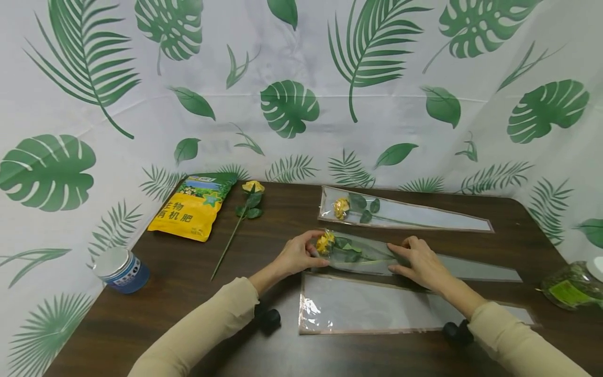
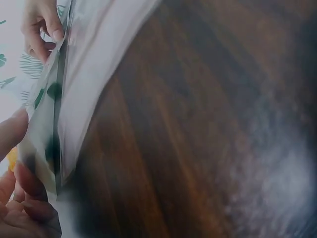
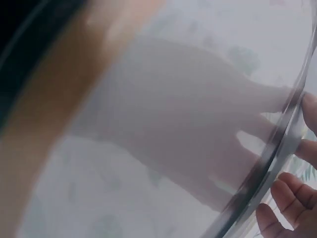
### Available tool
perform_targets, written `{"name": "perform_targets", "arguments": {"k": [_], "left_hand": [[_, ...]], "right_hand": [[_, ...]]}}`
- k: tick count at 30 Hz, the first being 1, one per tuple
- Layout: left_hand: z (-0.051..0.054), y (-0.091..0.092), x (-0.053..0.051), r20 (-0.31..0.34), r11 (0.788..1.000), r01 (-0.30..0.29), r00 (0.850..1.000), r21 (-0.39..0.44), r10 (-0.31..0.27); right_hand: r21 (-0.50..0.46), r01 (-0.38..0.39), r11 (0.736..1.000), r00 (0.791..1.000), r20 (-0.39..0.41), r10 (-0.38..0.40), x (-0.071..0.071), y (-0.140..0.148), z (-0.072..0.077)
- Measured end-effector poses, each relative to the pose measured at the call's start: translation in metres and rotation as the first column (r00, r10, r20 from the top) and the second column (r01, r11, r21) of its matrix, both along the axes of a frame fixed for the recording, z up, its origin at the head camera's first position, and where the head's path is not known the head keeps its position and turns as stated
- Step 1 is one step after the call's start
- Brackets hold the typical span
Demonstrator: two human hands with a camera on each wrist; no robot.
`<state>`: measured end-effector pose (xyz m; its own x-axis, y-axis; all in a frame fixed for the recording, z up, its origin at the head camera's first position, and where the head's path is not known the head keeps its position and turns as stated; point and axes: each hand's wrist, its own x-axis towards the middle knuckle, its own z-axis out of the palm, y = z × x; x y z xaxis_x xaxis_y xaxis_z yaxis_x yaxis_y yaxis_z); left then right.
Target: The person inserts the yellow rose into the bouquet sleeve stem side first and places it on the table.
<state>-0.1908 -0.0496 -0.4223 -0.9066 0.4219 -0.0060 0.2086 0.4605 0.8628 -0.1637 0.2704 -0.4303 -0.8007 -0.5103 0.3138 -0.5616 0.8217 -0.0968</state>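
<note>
The left hand (image 1: 301,254) grips the wide left end of a clear wrapper (image 1: 361,267), fingers at its far edge and thumb at its near edge, beside the yellow bloom of a rose (image 1: 325,243) lying inside it. The right hand (image 1: 418,263) holds the same wrapper farther right, forefinger and thumb set apart across its width and bent to its two edges. The wrapper's narrow tail runs on to the right beyond that hand. On the far side lies a second wrapper (image 1: 438,218) with another yellow rose (image 1: 341,208) in it; on the near side, a third wrapper (image 1: 367,309) lies flat. To the left, a loose rose (image 1: 254,199) rests on the dark table (image 1: 287,209), stem toward the near side, just beside a yellow pouch (image 1: 190,209). A blue tub (image 1: 123,271) stands near the left edge, and a jar with a green label (image 1: 571,285) is at the far right.
</note>
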Motion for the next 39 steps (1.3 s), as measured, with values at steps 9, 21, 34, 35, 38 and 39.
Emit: {"name": "perform_targets", "arguments": {"k": [9, 21, 34, 35, 38, 39], "left_hand": [[-0.002, -0.002, -0.002, -0.062, 0.995, 0.030, 0.997, -0.090, -0.036], [0.000, -0.003, -0.002, -0.012, 0.998, 0.056, 0.998, -0.034, -0.056], [0.000, -0.008, -0.004, -0.061, 0.994, 0.103, 0.993, -0.035, -0.105], [0.000, -0.009, -0.004, -0.068, 0.994, 0.104, 0.992, -0.036, -0.106], [0.000, -0.008, -0.004, -0.066, 0.993, 0.110, 0.992, -0.029, -0.112], [0.000, -0.008, -0.004, -0.053, 0.994, 0.111, 0.992, -0.021, -0.112]], "right_hand": [[0.079, 0.033, 0.996, 0.997, 0.066, -0.038, 0.000, -0.004, 0.007], [0.098, 0.050, 0.994, 0.993, 0.102, -0.060, 0.000, -0.008, 0.010], [0.118, 0.078, 0.990, 0.988, 0.127, -0.093, 0.002, -0.009, 0.012], [0.118, 0.080, 0.990, 0.987, 0.131, -0.096, 0.003, -0.009, 0.012], [0.118, 0.090, 0.989, 0.983, 0.147, -0.107, 0.003, -0.009, 0.012], [0.116, 0.092, 0.989, 0.982, 0.154, -0.110, 0.003, -0.008, 0.013]]}}
